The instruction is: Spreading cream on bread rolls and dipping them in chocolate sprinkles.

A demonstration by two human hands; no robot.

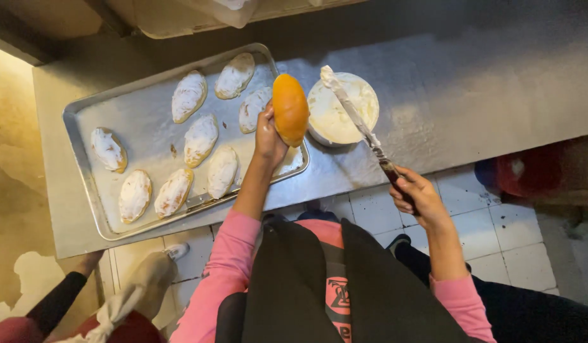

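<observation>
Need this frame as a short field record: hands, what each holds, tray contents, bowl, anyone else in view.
left hand: holds an orange-brown bun upright above the tray's near right corner
right hand: grips a knife by its dark handle, blade coated in white cream
bowl: white, holds cream, on the steel counter right of the tray; knife tip over its rim
tray: metal, carries nine cream-topped buns
other person: lower left, dark sleeve, holding a piping bag
</observation>
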